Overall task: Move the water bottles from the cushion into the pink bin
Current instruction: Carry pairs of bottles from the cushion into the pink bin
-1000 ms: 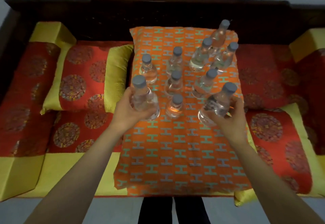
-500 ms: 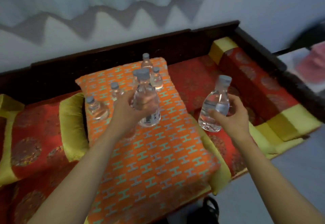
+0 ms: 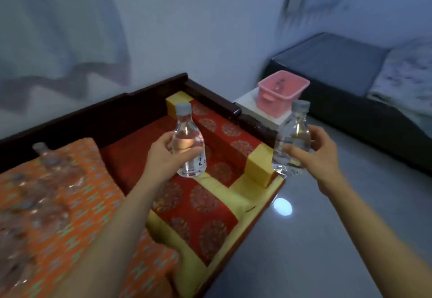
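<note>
My left hand (image 3: 164, 155) grips a clear water bottle (image 3: 188, 143) with a grey cap, held upright over the red seat. A second clear water bottle (image 3: 292, 143) is upright in my right hand (image 3: 314, 155), out past the bench's end over the floor. The pink bin (image 3: 279, 92) stands open on a white stand beyond the bench, just behind the right bottle. On the orange cushion (image 3: 77, 216) at the left, several more bottles (image 3: 46, 159) show only as a blur.
The dark wooden bench (image 3: 140, 101) with red and yellow seat pads (image 3: 210, 192) runs across the left. The white stand (image 3: 250, 103) sits at its far end. A dark low bed (image 3: 339, 63) lies at the right, with glossy grey floor (image 3: 327, 239) in front.
The view has swung right, so the pink bin now shows in full and the cushion has slid to the left edge. Both hands have carried their bottles rightward, off the cushion.
</note>
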A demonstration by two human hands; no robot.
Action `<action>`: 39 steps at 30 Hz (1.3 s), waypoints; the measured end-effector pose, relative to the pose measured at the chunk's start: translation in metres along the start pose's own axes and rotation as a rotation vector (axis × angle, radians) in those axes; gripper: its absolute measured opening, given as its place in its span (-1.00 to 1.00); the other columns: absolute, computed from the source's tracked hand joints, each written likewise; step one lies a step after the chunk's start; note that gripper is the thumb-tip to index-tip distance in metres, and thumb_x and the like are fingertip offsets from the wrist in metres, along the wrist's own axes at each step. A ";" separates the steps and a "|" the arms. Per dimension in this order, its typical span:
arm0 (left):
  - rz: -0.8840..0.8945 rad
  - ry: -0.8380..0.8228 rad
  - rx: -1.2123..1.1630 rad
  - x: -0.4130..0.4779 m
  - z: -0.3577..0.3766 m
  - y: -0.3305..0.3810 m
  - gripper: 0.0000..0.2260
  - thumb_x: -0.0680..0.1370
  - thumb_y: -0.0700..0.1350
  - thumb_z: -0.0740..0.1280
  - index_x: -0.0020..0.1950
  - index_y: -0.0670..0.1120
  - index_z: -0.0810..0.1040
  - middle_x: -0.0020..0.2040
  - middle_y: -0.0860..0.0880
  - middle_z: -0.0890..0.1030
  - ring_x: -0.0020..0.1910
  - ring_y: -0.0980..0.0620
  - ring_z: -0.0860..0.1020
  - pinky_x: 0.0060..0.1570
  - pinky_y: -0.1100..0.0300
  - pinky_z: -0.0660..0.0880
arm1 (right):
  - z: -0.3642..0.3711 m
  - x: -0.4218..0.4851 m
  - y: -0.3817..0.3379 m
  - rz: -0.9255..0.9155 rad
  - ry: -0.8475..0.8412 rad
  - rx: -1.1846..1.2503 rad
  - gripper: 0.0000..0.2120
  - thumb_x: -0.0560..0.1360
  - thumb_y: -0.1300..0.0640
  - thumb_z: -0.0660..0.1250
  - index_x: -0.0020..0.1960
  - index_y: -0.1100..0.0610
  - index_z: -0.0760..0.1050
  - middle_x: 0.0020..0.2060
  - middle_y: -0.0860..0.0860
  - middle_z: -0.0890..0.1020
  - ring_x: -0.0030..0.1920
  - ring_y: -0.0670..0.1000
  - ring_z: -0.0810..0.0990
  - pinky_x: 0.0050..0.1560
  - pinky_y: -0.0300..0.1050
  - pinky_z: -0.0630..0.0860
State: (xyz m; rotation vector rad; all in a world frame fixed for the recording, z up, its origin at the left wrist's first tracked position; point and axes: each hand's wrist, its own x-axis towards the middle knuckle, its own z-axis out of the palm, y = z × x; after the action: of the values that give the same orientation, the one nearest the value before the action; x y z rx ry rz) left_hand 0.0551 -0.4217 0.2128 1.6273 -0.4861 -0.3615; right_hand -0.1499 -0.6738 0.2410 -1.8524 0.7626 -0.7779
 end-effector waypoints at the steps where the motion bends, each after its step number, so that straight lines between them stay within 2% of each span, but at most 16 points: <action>1: 0.006 -0.018 -0.008 0.008 0.026 0.005 -0.57 0.18 0.01 0.63 -0.01 0.05 0.62 -0.08 0.07 0.72 -0.09 0.08 0.68 -0.15 0.22 0.58 | -0.024 0.010 0.005 -0.004 0.021 -0.017 -0.45 0.24 0.06 0.58 0.16 0.00 0.47 0.03 -0.05 0.62 0.03 -0.03 0.61 -0.03 0.10 0.61; 3: 0.007 -0.042 -0.035 0.021 0.068 0.012 -0.54 0.15 0.05 0.62 -0.01 0.05 0.62 -0.07 0.04 0.71 -0.06 0.04 0.68 -0.08 0.11 0.59 | -0.061 0.026 0.013 -0.001 0.055 -0.031 -0.40 0.24 0.04 0.57 0.22 0.03 0.44 0.09 -0.01 0.58 0.09 0.04 0.57 -0.07 0.01 0.59; 5: 0.017 -0.075 -0.041 0.031 0.113 0.020 -0.54 0.13 0.08 0.61 -0.03 0.06 0.61 -0.09 0.08 0.71 -0.09 0.09 0.68 -0.16 0.22 0.57 | -0.098 0.041 0.023 0.000 0.101 -0.038 -0.40 0.25 0.05 0.56 0.23 0.03 0.42 0.12 0.01 0.57 0.11 0.06 0.56 -0.14 -0.14 0.54; 10: -0.032 -0.153 -0.044 0.054 0.188 0.025 -0.53 0.20 -0.03 0.62 0.05 0.02 0.58 -0.06 0.07 0.70 -0.08 0.13 0.67 -0.21 0.29 0.57 | -0.160 0.073 0.051 0.036 0.142 -0.065 -0.46 0.26 0.09 0.55 0.17 -0.02 0.41 0.07 -0.01 0.56 0.08 0.07 0.56 0.07 0.10 0.56; 14: -0.023 -0.199 -0.003 0.086 0.237 0.025 -0.58 0.24 -0.08 0.60 0.04 0.01 0.58 -0.09 0.07 0.69 -0.11 0.15 0.66 -0.25 0.35 0.55 | -0.183 0.102 0.081 0.060 0.183 -0.043 -0.47 0.26 0.11 0.57 0.15 -0.02 0.43 -0.01 -0.10 0.57 0.02 -0.01 0.56 -0.01 -0.07 0.53; 17: -0.033 -0.222 0.011 0.117 0.275 0.020 -0.56 0.24 -0.11 0.60 0.08 -0.04 0.58 -0.04 0.01 0.69 -0.06 0.07 0.66 -0.12 0.19 0.59 | -0.194 0.132 0.104 0.084 0.183 -0.037 -0.46 0.24 0.11 0.59 0.14 -0.03 0.45 -0.01 -0.11 0.59 0.00 -0.02 0.57 -0.11 -0.19 0.47; 19: -0.032 -0.246 0.025 0.141 0.301 0.018 -0.55 0.25 -0.10 0.61 0.09 -0.04 0.59 -0.04 0.00 0.69 -0.06 0.06 0.66 -0.10 0.15 0.59 | -0.199 0.157 0.119 0.100 0.174 -0.043 -0.44 0.22 0.12 0.59 0.16 -0.03 0.45 0.00 -0.09 0.59 0.01 -0.02 0.57 -0.10 -0.18 0.48; 22: -0.011 -0.287 0.024 0.186 0.345 0.018 -0.56 0.26 -0.09 0.60 0.09 -0.02 0.59 -0.06 0.03 0.69 -0.09 0.11 0.66 -0.21 0.29 0.56 | -0.209 0.208 0.139 0.117 0.191 -0.037 -0.43 0.22 0.13 0.59 0.15 -0.04 0.45 0.02 -0.08 0.59 0.03 -0.03 0.56 -0.02 -0.10 0.51; 24: -0.013 -0.310 0.015 0.215 0.368 0.017 -0.58 0.26 -0.10 0.60 0.08 -0.02 0.60 -0.07 0.03 0.70 -0.09 0.12 0.67 -0.23 0.32 0.57 | -0.215 0.240 0.149 0.133 0.181 -0.050 -0.43 0.21 0.11 0.59 0.14 -0.05 0.44 0.01 -0.11 0.58 0.02 -0.08 0.55 -0.05 -0.15 0.49; 28: -0.009 -0.348 0.046 0.269 0.414 0.018 -0.54 0.26 -0.07 0.59 0.12 -0.02 0.59 0.01 -0.01 0.68 0.00 0.04 0.65 -0.01 0.07 0.60 | -0.229 0.300 0.163 0.152 0.195 -0.078 -0.44 0.21 0.10 0.60 0.10 -0.14 0.42 -0.01 -0.18 0.56 -0.01 -0.15 0.53 -0.15 -0.27 0.43; 31: -0.050 -0.360 0.065 0.296 0.445 0.015 -0.55 0.24 -0.07 0.60 0.09 -0.02 0.59 -0.01 0.01 0.68 -0.01 0.04 0.64 0.02 0.01 0.59 | -0.240 0.335 0.175 0.187 0.209 -0.075 -0.45 0.19 0.09 0.60 0.06 -0.17 0.42 -0.03 -0.19 0.56 -0.03 -0.16 0.53 -0.16 -0.27 0.43; 35: -0.060 -0.366 0.076 0.339 0.487 0.013 -0.59 0.21 -0.06 0.61 -0.03 0.14 0.56 -0.07 0.10 0.67 -0.05 0.14 0.62 -0.08 0.15 0.56 | -0.259 0.388 0.194 0.199 0.216 -0.099 -0.44 0.18 0.08 0.61 0.08 -0.15 0.43 -0.03 -0.19 0.56 -0.03 -0.16 0.52 -0.16 -0.25 0.42; 37: -0.071 -0.335 0.058 0.359 0.511 0.011 -0.59 0.22 -0.09 0.61 -0.05 0.14 0.54 -0.08 0.12 0.66 -0.04 0.15 0.60 -0.16 0.24 0.51 | -0.271 0.419 0.206 0.198 0.206 -0.092 -0.44 0.20 0.10 0.61 0.09 -0.14 0.43 -0.04 -0.18 0.57 -0.03 -0.17 0.53 -0.15 -0.26 0.42; 39: -0.092 -0.308 0.040 0.379 0.537 0.010 -0.57 0.21 -0.10 0.61 -0.02 0.13 0.53 -0.05 0.12 0.64 -0.01 0.12 0.59 -0.16 0.24 0.51 | -0.282 0.451 0.218 0.196 0.191 -0.082 -0.44 0.20 0.11 0.60 0.09 -0.15 0.43 -0.05 -0.18 0.57 -0.05 -0.17 0.54 -0.16 -0.26 0.43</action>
State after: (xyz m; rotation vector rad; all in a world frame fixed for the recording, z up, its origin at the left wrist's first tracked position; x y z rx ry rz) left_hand 0.1089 -1.0755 0.1793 1.6434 -0.6538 -0.6812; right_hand -0.1351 -1.2479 0.2208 -1.7587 1.0954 -0.8142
